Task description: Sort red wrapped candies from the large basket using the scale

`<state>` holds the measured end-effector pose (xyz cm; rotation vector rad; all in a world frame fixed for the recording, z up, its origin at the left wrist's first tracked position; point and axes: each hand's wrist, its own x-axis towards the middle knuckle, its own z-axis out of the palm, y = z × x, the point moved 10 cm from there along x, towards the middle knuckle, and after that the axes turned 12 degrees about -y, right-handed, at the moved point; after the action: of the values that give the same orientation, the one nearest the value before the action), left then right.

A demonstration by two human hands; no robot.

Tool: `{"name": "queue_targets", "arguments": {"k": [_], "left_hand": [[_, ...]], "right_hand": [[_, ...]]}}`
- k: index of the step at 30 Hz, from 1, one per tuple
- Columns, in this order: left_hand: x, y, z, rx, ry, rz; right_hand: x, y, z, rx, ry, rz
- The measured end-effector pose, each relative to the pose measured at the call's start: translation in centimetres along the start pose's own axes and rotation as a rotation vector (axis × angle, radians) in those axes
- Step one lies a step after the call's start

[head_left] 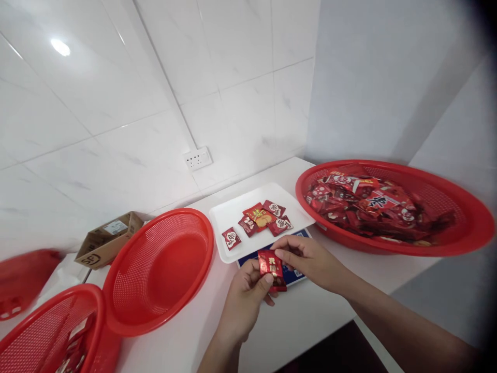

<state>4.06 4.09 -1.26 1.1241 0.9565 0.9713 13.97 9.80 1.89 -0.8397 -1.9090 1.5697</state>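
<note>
Both my hands hold one small red snack packet [272,265] above the front of a kitchen scale [298,273]. My left hand [244,300] pinches its lower left side with thumb and fingers. My right hand [308,259] grips its top right corner. Just behind, a white tray [233,215] sits on the scale and carries several red snack packets [261,220]. To the right, a large red basket [471,217] is heaped with many more red packets [373,204].
An empty red basket [161,269] tilts on the white counter at my left. Another red basket [46,331] with packets sits at the lower left. A cardboard box [108,241] and a wall socket [198,158] are behind, and a further red basket [23,280] stands at far left.
</note>
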Motion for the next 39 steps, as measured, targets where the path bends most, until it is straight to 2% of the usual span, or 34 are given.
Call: {"name": "queue_targets", "arguments": {"k": [2, 4, 6, 10, 15, 17, 23, 28, 33, 35, 37, 39], "left_hand": [[0.0, -0.2, -0.4, -0.123, 0.085, 0.032], [-0.1, -0.6, -0.6, -0.246, 0.154, 0.06], [0.0, -1.0, -0.5, -0.31, 0.17, 0.066], [0.0, -1.7, -0.5, -0.222, 0.142, 0.013], [-0.6, -1.2, -2.2, -0.089, 0.238, 0.052], [-0.7, -1.1, -2.5, -0.069, 0.254, 0.064], [-0.7, -1.9, -2.4, -0.146, 0.252, 0.034], [-0.9, -2.1, -2.7, -0.184, 0.292, 0.079], [-0.8, -2.2, -3.0, -0.19, 0.307, 0.09], [-0.8, -2.0, -3.1, -0.17, 0.304, 0.106], [-0.9, -1.5, -3.1, -0.137, 0.298, 0.149], [-1.0, -0.9, -2.9, -0.145, 0.281, 0.202]], "right_hand": [[0.1, -0.2, 0.2, -0.016, 0.002, -0.032], [0.1, -0.1, 1.0, -0.028, -0.054, -0.049], [0.2, 0.1, 1.9, -0.041, -0.112, -0.056], [0.3, -0.2, 1.9, -0.104, -0.111, -0.064], [0.3, -0.6, 1.5, -0.225, -0.129, -0.062], [0.3, -0.3, 1.3, -0.198, -0.118, -0.044], [0.3, 1.9, 0.0, -0.012, 0.033, 0.063], [0.4, 2.2, 0.2, 0.139, 0.048, 0.036], [0.3, 2.0, 0.1, 0.13, 0.048, 0.031], [0.2, 1.9, 0.4, 0.105, 0.007, 0.035], [0.1, 1.3, 0.8, 0.018, -0.047, -0.008], [-0.3, -0.1, 0.7, -0.122, -0.031, -0.148]]}}
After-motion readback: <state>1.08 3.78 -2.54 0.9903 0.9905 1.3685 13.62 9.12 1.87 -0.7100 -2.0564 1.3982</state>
